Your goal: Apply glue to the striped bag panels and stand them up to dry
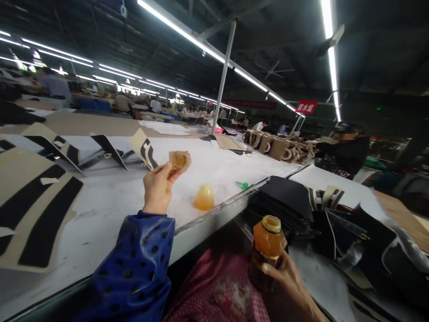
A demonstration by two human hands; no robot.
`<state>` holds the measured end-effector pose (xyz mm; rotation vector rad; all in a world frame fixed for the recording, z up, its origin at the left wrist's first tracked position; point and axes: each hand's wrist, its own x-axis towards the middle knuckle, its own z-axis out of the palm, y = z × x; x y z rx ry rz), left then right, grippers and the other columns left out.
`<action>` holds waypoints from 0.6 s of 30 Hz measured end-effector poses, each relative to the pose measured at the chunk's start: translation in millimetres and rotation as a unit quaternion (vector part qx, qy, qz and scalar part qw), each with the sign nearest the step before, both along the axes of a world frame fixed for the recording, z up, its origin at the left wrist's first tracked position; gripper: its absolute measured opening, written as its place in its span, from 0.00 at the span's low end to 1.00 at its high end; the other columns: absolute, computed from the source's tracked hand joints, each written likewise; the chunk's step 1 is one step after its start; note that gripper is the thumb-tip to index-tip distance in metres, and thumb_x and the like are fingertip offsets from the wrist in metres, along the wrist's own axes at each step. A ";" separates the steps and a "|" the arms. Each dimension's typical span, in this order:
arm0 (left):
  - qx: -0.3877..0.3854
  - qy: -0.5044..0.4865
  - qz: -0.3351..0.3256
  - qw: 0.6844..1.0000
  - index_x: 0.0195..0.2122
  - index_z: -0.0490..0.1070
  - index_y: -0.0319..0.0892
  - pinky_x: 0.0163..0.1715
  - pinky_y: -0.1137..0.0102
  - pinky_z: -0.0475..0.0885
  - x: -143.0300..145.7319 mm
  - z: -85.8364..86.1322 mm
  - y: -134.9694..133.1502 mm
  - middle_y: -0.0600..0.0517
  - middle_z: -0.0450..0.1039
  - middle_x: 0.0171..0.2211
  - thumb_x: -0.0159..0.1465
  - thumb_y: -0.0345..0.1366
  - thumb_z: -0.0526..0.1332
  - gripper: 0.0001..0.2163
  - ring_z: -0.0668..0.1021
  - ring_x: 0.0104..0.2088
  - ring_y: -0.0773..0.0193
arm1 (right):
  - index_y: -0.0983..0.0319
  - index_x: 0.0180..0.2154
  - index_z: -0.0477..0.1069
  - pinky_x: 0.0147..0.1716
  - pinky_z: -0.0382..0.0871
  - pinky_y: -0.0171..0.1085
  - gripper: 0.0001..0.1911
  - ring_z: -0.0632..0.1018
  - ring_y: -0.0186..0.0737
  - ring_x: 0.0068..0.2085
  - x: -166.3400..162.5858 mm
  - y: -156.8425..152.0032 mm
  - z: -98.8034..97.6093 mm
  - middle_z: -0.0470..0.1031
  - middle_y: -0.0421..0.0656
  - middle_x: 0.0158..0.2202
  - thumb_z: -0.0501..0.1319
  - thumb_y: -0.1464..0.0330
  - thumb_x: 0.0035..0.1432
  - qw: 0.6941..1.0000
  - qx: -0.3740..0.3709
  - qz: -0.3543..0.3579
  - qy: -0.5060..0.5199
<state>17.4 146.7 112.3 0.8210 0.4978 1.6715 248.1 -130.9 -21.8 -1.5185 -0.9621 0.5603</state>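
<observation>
My left hand point(158, 188), in a blue dotted sleeve, is raised over the white table. Its thumb and fingers pinch a small tan, glue-stained piece point(181, 161) with a round amber middle, which looks like a bottle cap. In front of my body, my right hand point(283, 275) is wrapped around an uncapped bottle point(268, 239) with amber contents and a crusted yellow neck. On the table between the hands sits a translucent yellow-orange dome-shaped container point(204, 197). A small green nozzle-like part point(241, 184) lies to its right near the table edge.
Beige and black panels point(36, 210) stand along the left of the white table point(110, 250). Dark stacked pieces point(284, 201) and black bag parts point(355, 241) lie at right. Brown bags point(275, 145) line the back. A person point(346, 147) is at the far right.
</observation>
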 end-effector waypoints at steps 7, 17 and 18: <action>-0.032 -0.050 -0.020 0.998 0.23 0.71 0.38 0.38 0.64 0.81 -1.0 -5.8 -2.5 0.52 0.78 0.24 0.53 0.30 0.66 0.05 0.82 0.30 0.63 | 0.61 0.48 0.74 0.51 0.72 0.52 0.38 0.79 0.58 0.49 29.5 63.2 42.9 0.80 0.52 0.48 0.74 0.46 0.40 1.000 0.008 -0.001 -0.030; -0.073 -0.038 -0.011 0.997 0.21 0.71 0.39 0.18 0.76 0.61 -0.8 -7.4 -2.9 0.58 0.69 0.13 0.53 0.27 0.63 0.05 0.69 0.16 0.72 | 0.61 0.47 0.73 0.45 0.75 0.47 0.37 0.80 0.54 0.45 36.8 109.4 91.1 0.82 0.49 0.43 0.78 0.52 0.35 0.991 -0.040 0.010 -0.128; -0.074 -0.039 -0.015 0.996 0.21 0.70 0.39 0.18 0.75 0.61 0.3 -7.5 -3.4 0.58 0.68 0.13 0.54 0.26 0.62 0.06 0.68 0.15 0.72 | 0.61 0.47 0.73 0.46 0.75 0.47 0.37 0.80 0.54 0.45 35.0 112.1 93.0 0.82 0.49 0.44 0.78 0.52 0.36 0.990 -0.045 0.013 -0.132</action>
